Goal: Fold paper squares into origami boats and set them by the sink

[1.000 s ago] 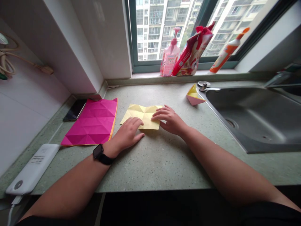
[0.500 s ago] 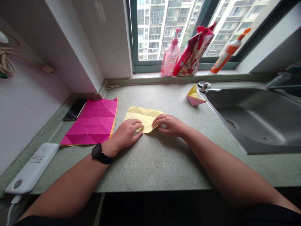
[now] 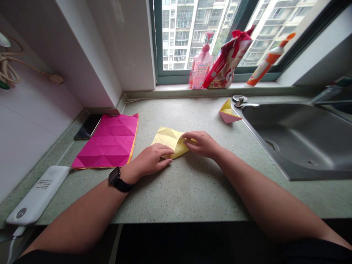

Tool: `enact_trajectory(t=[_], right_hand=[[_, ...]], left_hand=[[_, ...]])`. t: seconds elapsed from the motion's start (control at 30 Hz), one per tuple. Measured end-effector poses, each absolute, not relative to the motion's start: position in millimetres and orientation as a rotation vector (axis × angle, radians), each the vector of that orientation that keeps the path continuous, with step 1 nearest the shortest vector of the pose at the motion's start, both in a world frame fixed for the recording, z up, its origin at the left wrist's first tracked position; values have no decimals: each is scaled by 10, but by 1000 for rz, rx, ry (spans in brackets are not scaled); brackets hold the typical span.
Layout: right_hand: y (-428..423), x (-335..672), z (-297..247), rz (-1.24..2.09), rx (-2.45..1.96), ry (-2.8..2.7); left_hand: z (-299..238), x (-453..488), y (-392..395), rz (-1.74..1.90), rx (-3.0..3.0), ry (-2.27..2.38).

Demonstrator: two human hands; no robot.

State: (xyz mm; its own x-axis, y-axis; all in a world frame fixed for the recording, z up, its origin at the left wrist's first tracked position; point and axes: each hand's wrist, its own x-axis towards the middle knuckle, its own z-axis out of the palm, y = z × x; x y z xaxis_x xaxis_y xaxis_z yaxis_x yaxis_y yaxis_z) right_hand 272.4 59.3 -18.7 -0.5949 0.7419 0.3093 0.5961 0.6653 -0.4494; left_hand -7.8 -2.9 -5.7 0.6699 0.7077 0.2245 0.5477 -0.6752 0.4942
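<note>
A pale yellow sheet of creased paper (image 3: 169, 137) lies on the counter between my hands, turned at a slant. My left hand (image 3: 154, 157) rests over its near left edge, fingers curved and pressing the paper down. On the other side my right hand (image 3: 201, 143) pinches the right part of the sheet, which bends up under the fingers. Part of the paper is hidden beneath both hands. To the left lie creased magenta sheets (image 3: 110, 139) with an orange edge showing below. A folded pink and yellow paper piece (image 3: 229, 113) stands near the sink.
A steel sink (image 3: 297, 139) is set into the counter (image 3: 176, 194) at right. A black phone (image 3: 87, 126) and a white power bank (image 3: 38, 194) with a cable lie at left. On the sill stand a pink pump bottle (image 3: 200, 69), a red bag (image 3: 227, 62) and an orange-white bottle (image 3: 266, 64).
The yellow paper has turned and shifted slightly right. My right hand has moved a little right and lifts the paper's right part; my left hand has slid slightly right.
</note>
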Motion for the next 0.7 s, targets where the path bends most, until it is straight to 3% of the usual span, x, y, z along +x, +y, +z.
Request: enact_trajectory(t=[0.7], right_hand=[[638,2651,-319,95,-1216,-2244]], left_hand=[[-178,12,-51,371,2666,938]])
